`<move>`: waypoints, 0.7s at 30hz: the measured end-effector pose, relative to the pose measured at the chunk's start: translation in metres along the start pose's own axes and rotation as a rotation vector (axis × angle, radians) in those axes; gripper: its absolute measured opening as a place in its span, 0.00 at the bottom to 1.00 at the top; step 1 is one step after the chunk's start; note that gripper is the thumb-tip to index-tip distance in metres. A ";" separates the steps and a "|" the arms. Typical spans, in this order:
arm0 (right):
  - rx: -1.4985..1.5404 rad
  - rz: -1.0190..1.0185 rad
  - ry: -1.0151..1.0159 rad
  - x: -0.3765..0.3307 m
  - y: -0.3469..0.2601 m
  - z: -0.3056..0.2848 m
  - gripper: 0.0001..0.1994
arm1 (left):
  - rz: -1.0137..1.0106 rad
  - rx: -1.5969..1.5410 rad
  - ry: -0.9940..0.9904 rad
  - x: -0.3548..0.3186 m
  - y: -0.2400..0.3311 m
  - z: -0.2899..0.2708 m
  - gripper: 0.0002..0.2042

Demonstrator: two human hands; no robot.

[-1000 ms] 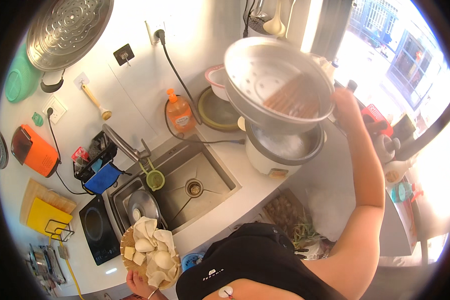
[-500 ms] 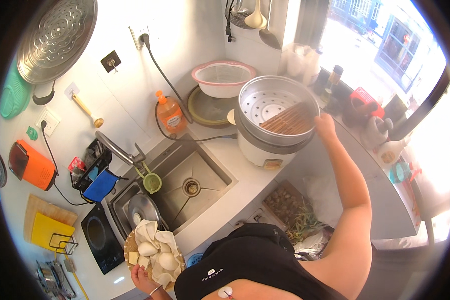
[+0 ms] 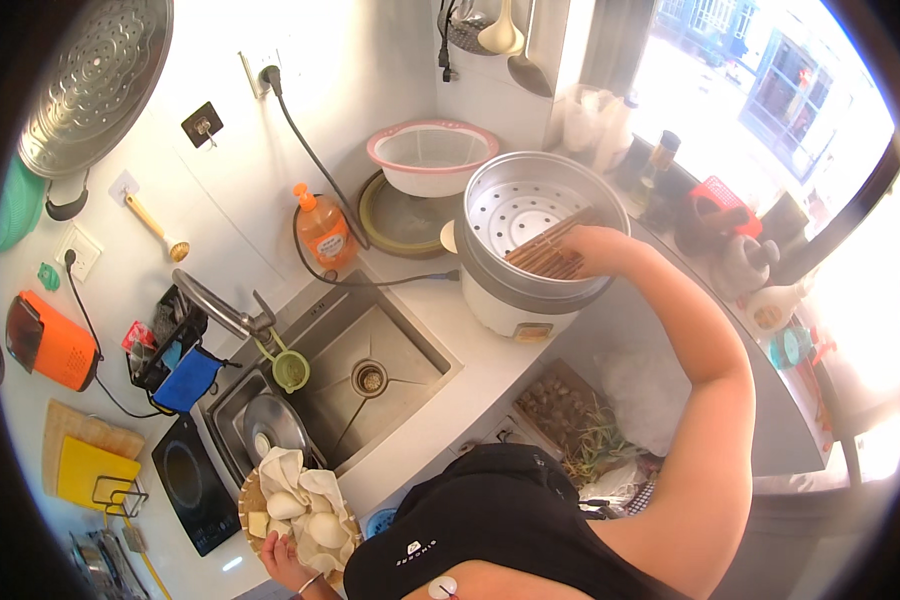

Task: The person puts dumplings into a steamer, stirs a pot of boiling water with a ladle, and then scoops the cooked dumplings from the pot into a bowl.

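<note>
My left hand [image 3: 286,562] grips the near edge of a woven basket [image 3: 245,508] at the bottom left. A pale cloth [image 3: 320,484] lines the basket; on it rest several white buns [image 3: 324,530] and a yellowish square piece [image 3: 258,524]. My right hand [image 3: 602,252] reaches inside a perforated metal steamer [image 3: 495,205]. Its fingers close on a brown slatted bamboo mat [image 3: 538,256] that lies tilted over the steamer's holes; the fingertips are partly hidden. Beneath the steamer stands a white electric cooker [image 3: 485,305].
A sink [image 3: 410,365] with a tap [image 3: 215,305] lies between the basket and the cooker. Behind it stand an orange soap bottle [image 3: 323,235] and a pink-rimmed basin [image 3: 432,160]. Bottles [image 3: 660,160] line the windowsill. A black induction hob [image 3: 195,485] is at left.
My right hand has moved from the steamer's right rim inward and left, shifting the slatted mat within it. My left hand stays on the basket. The whole view has shifted slightly.
</note>
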State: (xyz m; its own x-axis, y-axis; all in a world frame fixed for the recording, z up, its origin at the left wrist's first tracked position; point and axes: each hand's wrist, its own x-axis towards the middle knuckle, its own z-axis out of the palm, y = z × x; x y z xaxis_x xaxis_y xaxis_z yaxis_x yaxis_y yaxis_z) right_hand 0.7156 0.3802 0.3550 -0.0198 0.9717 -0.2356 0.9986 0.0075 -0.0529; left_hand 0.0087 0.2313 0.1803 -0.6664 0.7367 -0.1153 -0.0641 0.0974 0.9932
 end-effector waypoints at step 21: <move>-0.052 0.032 0.148 0.127 -0.002 -0.010 0.11 | -0.087 0.133 0.031 -0.021 0.000 -0.017 0.09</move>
State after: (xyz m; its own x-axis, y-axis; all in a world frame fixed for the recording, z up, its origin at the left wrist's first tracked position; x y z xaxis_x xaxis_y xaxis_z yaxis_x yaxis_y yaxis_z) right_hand 0.7112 0.5061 0.3348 0.0158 0.9958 -0.0905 0.9999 -0.0155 0.0036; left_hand 0.0100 0.2039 0.1826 -0.6854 0.7008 -0.1979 -0.0252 0.2488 0.9682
